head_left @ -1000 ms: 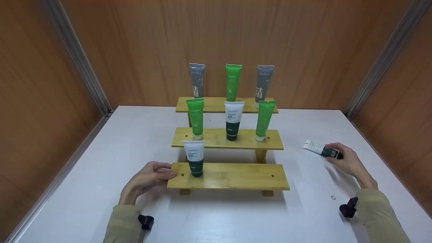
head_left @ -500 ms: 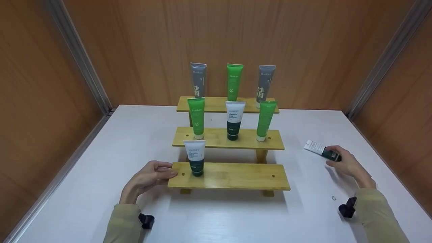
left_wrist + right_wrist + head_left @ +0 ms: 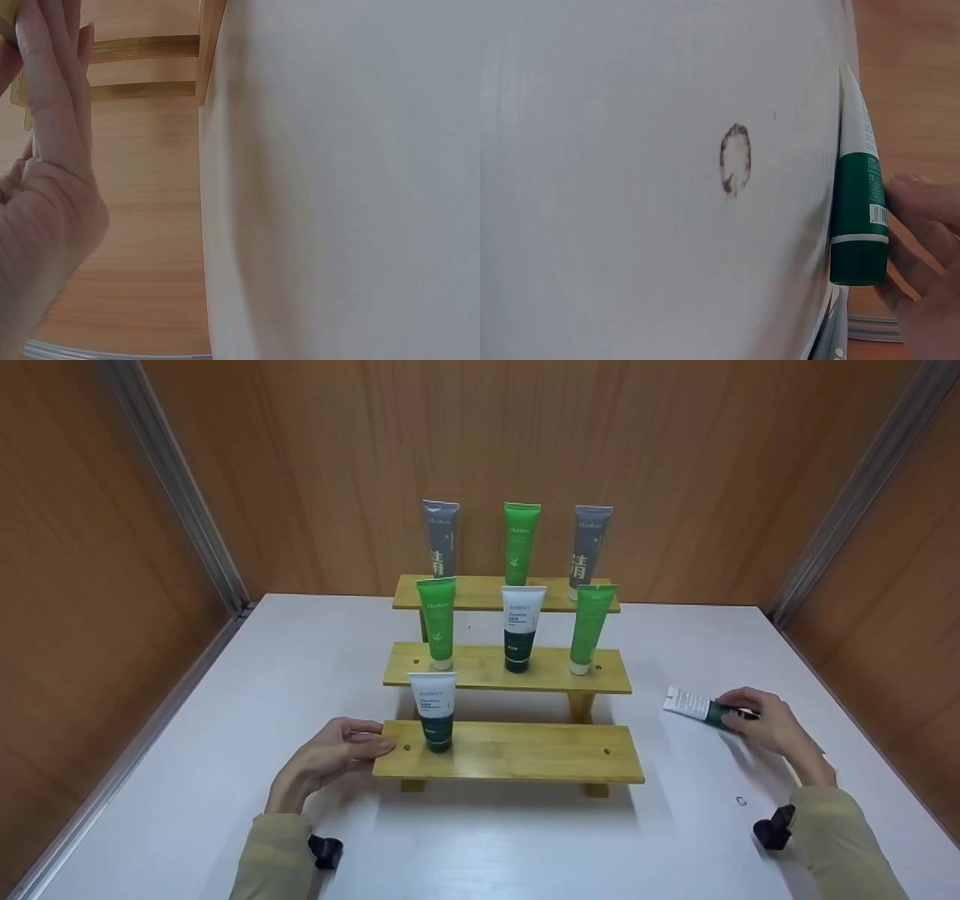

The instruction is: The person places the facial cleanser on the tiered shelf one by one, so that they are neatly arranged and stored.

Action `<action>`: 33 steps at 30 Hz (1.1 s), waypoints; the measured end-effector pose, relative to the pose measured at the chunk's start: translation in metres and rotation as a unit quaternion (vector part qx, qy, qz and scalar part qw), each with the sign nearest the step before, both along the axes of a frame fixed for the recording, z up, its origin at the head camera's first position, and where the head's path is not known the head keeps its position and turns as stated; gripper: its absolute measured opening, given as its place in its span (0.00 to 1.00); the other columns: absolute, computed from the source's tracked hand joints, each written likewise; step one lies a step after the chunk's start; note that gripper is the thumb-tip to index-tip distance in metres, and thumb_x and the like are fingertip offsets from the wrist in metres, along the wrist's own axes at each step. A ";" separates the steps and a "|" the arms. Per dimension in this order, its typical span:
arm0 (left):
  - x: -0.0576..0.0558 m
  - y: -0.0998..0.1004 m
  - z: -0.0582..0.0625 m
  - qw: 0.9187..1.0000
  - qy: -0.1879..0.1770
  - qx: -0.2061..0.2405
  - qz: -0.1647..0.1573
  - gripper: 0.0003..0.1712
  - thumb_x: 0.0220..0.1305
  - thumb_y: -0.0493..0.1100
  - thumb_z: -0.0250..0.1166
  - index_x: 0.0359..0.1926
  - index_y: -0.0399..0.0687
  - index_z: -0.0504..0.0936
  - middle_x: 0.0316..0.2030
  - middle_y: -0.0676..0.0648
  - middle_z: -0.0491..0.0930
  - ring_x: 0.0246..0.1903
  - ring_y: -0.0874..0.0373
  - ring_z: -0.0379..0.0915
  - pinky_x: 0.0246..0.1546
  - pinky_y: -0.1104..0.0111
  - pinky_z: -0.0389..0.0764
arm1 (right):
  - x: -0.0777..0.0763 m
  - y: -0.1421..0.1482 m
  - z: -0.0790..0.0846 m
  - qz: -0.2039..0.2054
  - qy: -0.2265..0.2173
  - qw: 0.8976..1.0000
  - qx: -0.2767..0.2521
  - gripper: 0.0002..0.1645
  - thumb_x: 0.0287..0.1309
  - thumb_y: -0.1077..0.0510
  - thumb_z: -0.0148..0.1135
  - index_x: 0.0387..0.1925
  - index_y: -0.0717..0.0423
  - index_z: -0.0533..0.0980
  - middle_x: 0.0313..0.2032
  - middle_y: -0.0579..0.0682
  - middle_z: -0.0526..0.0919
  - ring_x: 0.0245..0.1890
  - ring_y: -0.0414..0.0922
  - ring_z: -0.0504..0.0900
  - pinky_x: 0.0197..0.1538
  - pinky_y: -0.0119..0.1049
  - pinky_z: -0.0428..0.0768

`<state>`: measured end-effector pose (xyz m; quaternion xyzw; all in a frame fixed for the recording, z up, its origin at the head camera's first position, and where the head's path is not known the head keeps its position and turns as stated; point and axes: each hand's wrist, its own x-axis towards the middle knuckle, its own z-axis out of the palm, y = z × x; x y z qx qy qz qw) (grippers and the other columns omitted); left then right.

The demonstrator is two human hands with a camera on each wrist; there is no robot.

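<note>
My left hand (image 3: 330, 757) pinches the left end of the lowest board of a three-step wooden display stand (image 3: 525, 754). At the right, my right hand (image 3: 772, 727) grips a white and dark-green squeeze tube (image 3: 686, 703) by its dark cap half. In the right wrist view that tube (image 3: 860, 195) lies along the thumb and fingers; whether it touches the table I cannot tell. A matching tube (image 3: 433, 709) stands cap-down at the left of the lowest board. The middle board carries a green tube (image 3: 436, 619), a white and dark-green one (image 3: 520, 622) and another green one (image 3: 591, 626).
On the top board stand a grey-blue tube (image 3: 441, 536), a green tube (image 3: 519, 544) and a second grey-blue tube (image 3: 589, 547). Wood-grain panels (image 3: 480, 435) enclose the white table (image 3: 300, 645). A small ring-shaped mark (image 3: 741, 801) lies near the right wrist.
The tube in my right hand has shifted a little left and toward me, and its angle has turned slightly. My left hand keeps its hold on the stand.
</note>
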<state>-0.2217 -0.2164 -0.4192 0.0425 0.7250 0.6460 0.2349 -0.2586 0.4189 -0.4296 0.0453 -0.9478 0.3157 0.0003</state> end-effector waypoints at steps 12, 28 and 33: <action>0.000 0.000 0.000 1.000 -0.003 0.014 -0.006 0.34 0.65 0.41 0.70 0.64 0.25 0.68 0.46 0.46 0.88 0.43 0.59 0.87 0.47 0.67 0.88 | 0.001 -0.002 -0.001 -0.025 -0.015 0.999 -0.016 0.23 0.64 0.60 0.65 0.58 0.65 0.76 0.55 0.69 0.81 0.56 0.62 0.80 0.50 0.30 0.83; -0.001 -0.001 0.000 1.000 -0.005 -0.001 -0.003 0.35 0.64 0.42 0.71 0.64 0.25 0.70 0.46 0.45 0.88 0.44 0.58 0.87 0.48 0.67 0.88 | 0.001 -0.001 0.000 -0.023 -0.061 0.998 -0.003 0.32 0.61 0.50 0.70 0.61 0.64 0.74 0.51 0.63 0.80 0.51 0.54 0.79 0.44 0.29 0.80; 0.000 0.000 0.000 1.000 -0.005 0.010 -0.002 0.36 0.65 0.41 0.70 0.65 0.23 0.66 0.47 0.45 0.88 0.43 0.58 0.87 0.48 0.66 0.88 | 0.001 0.000 0.000 -0.005 -0.068 0.998 0.004 0.35 0.61 0.47 0.70 0.61 0.66 0.73 0.52 0.68 0.81 0.50 0.54 0.81 0.43 0.31 0.79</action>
